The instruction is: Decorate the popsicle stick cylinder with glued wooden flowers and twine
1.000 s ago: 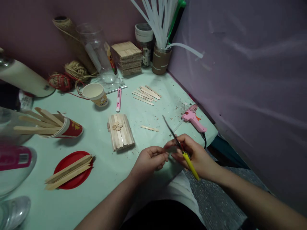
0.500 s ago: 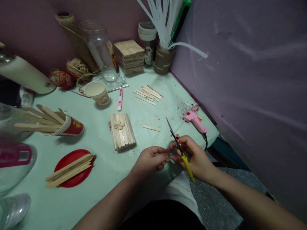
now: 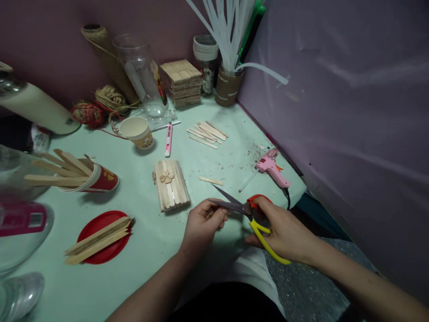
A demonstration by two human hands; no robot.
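Observation:
My right hand (image 3: 284, 230) grips scissors (image 3: 250, 212) with red and yellow handles, blades parted and pointing left. My left hand (image 3: 203, 223) is closed in a pinch right at the blade tips, over the near table edge; what it pinches is too small to make out. Just beyond it lies a panel of glued craft sticks (image 3: 170, 184) with a small wooden flower on top. A single loose stick (image 3: 210, 180) lies past the scissors.
A pink glue gun (image 3: 272, 167) lies at the right table edge. Loose sticks (image 3: 206, 132), a pink utility knife (image 3: 168, 139) and a paper cup (image 3: 137, 132) sit further back. A red plate with sticks (image 3: 100, 237) and a tipped red cup (image 3: 97, 179) are to the left.
The scissors have swung from pointing away and upward to lying level, pointing left, with their blades now at my left hand's fingertips. My left hand shifted slightly left.

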